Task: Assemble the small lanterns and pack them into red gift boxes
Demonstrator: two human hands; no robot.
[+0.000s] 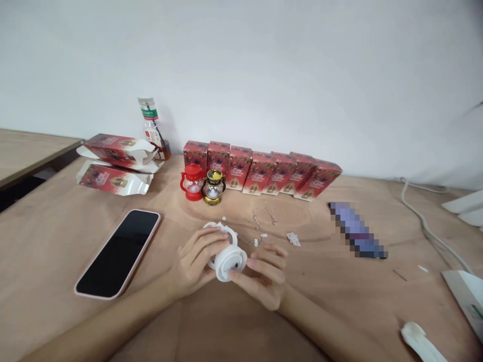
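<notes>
A small white toy lantern point(231, 262) lies tilted over the middle of the table, its round base turned towards me. My left hand point(198, 256) is closed around its body, which the fingers partly cover; a white ring-shaped handle shows beyond them. At the base's right edge, my right hand point(266, 274) holds on with thumb and forefinger while its other fingers stay raised. A small dark spot shows on the base. Past my hands stand a red lantern point(193, 183) and a black-and-gold lantern point(213, 188), side by side and upright.
Several red printed boxes point(258, 173) stand along the wall. Flattened cartons point(115, 178) and a bottle point(153, 128) are at back left. A phone point(118, 254) lies left, a blurred-out device point(356, 231) right. White scraps point(293, 239) and a cable point(422, 226) lie about.
</notes>
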